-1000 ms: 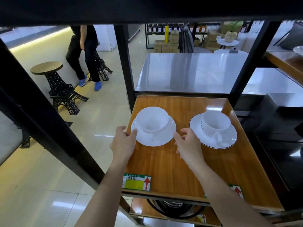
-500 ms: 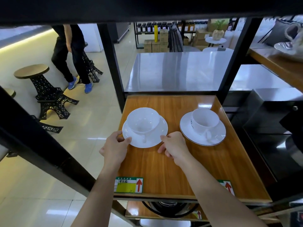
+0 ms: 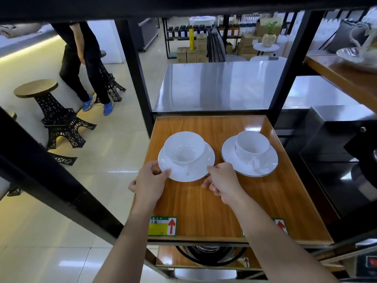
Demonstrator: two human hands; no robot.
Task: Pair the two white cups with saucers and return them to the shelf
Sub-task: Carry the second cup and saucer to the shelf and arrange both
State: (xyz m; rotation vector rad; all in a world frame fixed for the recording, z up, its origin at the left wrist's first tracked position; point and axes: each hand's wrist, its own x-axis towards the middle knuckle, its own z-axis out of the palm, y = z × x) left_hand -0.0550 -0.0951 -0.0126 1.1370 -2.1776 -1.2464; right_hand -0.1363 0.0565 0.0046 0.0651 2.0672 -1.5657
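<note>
Two white cups stand on white saucers on the wooden shelf [image 3: 204, 205]. The left cup [image 3: 184, 149] sits on a plain saucer [image 3: 177, 172], handle toward me. My left hand [image 3: 150, 180] pinches that saucer's left front rim. My right hand [image 3: 221, 181] holds its right front rim with curled fingers. The right cup [image 3: 253, 147] rests on a dark-rimmed saucer [image 3: 265, 166], untouched, handle toward me.
Black shelf posts [image 3: 138, 78] frame the shelf at the back, and a thick black beam [image 3: 51, 176] slants at left. A steel table [image 3: 214, 84] lies behind. A person's legs [image 3: 81, 78] and stools [image 3: 55, 113] are at far left. A black box [image 3: 334, 135] stands right.
Both hands have stayed on the left saucer's rim, which sits slightly nearer the right saucer than a second ago. The camera view has shifted and the background person has stepped.
</note>
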